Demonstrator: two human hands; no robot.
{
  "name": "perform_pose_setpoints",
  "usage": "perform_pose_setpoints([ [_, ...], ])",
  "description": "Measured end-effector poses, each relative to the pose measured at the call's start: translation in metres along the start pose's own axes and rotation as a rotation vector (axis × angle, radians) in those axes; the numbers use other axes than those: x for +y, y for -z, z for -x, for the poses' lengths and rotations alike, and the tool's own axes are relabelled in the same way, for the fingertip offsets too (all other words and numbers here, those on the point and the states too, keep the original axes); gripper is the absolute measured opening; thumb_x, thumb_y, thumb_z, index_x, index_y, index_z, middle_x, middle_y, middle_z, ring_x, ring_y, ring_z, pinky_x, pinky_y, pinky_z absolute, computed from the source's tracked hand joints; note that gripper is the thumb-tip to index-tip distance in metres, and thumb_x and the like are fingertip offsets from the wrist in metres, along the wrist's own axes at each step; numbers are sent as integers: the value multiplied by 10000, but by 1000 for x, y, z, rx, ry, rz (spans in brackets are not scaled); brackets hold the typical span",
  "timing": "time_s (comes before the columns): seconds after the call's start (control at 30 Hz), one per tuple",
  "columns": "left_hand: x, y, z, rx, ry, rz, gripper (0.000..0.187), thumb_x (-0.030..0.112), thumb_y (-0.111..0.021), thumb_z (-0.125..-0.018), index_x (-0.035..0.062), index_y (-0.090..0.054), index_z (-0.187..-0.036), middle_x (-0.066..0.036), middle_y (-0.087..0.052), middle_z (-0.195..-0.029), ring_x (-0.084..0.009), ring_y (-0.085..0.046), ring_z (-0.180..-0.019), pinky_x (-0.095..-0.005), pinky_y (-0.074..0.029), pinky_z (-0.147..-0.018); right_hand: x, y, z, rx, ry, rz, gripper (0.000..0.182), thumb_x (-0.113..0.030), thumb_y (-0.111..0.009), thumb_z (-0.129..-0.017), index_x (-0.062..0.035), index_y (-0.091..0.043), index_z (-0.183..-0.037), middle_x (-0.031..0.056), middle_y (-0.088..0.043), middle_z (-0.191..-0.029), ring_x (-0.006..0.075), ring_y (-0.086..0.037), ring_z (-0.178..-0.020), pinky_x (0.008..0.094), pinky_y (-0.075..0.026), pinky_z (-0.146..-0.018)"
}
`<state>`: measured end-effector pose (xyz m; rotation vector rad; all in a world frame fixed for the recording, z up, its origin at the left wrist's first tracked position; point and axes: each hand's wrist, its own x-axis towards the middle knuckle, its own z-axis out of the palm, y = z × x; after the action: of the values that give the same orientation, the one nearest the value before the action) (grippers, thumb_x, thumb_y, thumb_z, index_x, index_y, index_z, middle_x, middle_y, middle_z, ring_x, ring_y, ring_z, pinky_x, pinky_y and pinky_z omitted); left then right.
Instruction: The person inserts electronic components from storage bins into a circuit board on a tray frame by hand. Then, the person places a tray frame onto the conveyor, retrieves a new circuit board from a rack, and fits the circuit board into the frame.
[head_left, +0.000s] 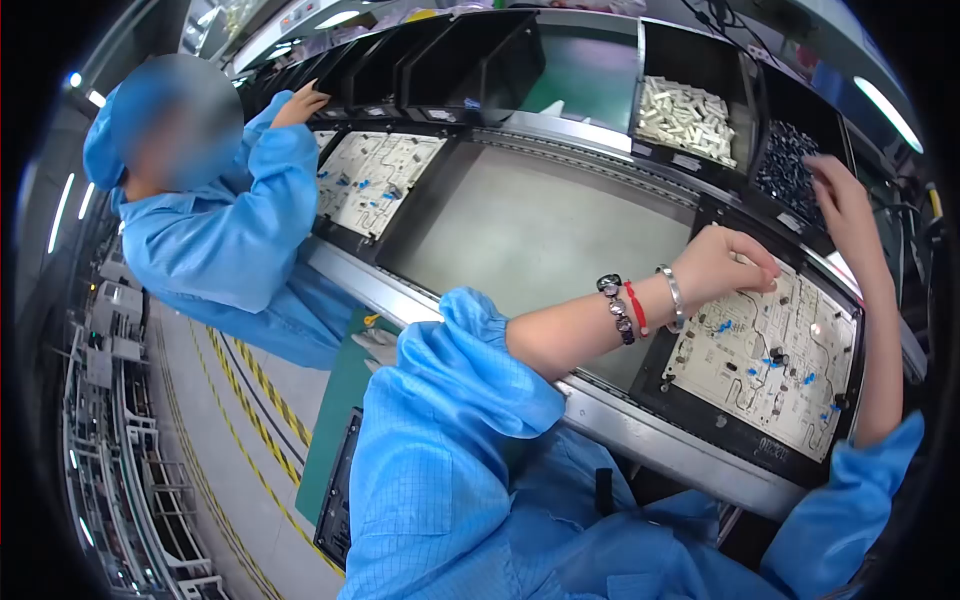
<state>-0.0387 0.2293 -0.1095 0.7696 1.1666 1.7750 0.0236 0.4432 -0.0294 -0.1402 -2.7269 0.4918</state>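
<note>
Circuit board point(770, 365) sits in black carrier point(700, 400) on conveyor, front right. Left hand point(725, 265) over board's top edge, fingers curled tight, probably pinching small part, too small to confirm. Right hand point(840, 195) reaches into bin of dark parts point(785, 170), fingers spread. Board print unreadable.
</note>
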Motion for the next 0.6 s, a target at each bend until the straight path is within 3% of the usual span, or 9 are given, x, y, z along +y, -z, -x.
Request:
perform_pose_setpoints([
  [0.03,-2,0,-1,4,-70,-128,108,-21,-640,-758,-71,-656,-852,-135,-616,-1002,-200,-643,-851,-266,-525,-778,19,-12,-10,54,147,93,276,5,-480,-842,11,-523,-1115,179,-559,-1073,293,-542,-1054,303,-395,-934],
  [0.07,3,-1,2,-3,-85,-182,109,-18,-652,-746,-74,-660,-839,-120,-608,-1013,-187,-635,-861,-274,-515,-794,28,-22,-16,49,164,215,316,11,-491,-810,22,-513,-1125,195,-543,-1132,357,-499,-1091,356,-375,-967],
  [0.17,2,-3,6,-14,-45,-169,129,2,-644,-764,-59,-657,-877,-105,-581,-1038,-178,-614,-918,-274,-490,-839,32,-34,-28,-250,-22,338,372,9,-504,-764,13,-538,-1135,205,-560,-1107,337,-511,-1088,387,-393,-954],
  [0.27,5,-4,7,-85,46,-172,134,-13,-629,-777,-28,-644,-909,-112,-594,-1055,-168,-619,-914,-262,-495,-824,29,-37,-26,-48,50,530,255,-65,-597,-712,-48,-612,-966,158,-617,-928,316,-585,-923,413,-476,-789],
  [0.37,2,-8,7,-165,15,-174,167,-40,-613,-778,-43,-626,-944,-97,-582,-1043,-181,-608,-949,-265,-502,-823,28,-35,-20,136,121,533,70,-113,-578,-687,-62,-625,-677,146,-627,-720,320,-630,-723,413,-504,-631],
  [0.4,3,-10,7,-128,-36,-253,170,-53,-606,-776,-48,-623,-945,-95,-572,-1047,-184,-600,-971,-265,-507,-818,24,-32,-19,66,74,589,74,-99,-569,-686,-64,-635,-687,142,-631,-727,310,-637,-715,398,-508,-620],
  [0.43,3,-14,7,-87,-93,-338,173,-66,-599,-774,-53,-620,-945,-94,-562,-1051,-187,-591,-992,-266,-512,-814,24,-33,-14,130,112,587,75,-91,-567,-686,-62,-637,-681,140,-631,-715,307,-642,-705,385,-511,-600],
  [0.6,-2,-33,-7,-144,-93,-549,207,-71,-610,-754,-15,-629,-953,-84,-554,-1072,-163,-582,-970,-252,-517,-799,31,-35,-9,195,120,498,58,-92,-581,-674,-59,-622,-700,125,-621,-685,299,-637,-696,394,-504,-582],
])
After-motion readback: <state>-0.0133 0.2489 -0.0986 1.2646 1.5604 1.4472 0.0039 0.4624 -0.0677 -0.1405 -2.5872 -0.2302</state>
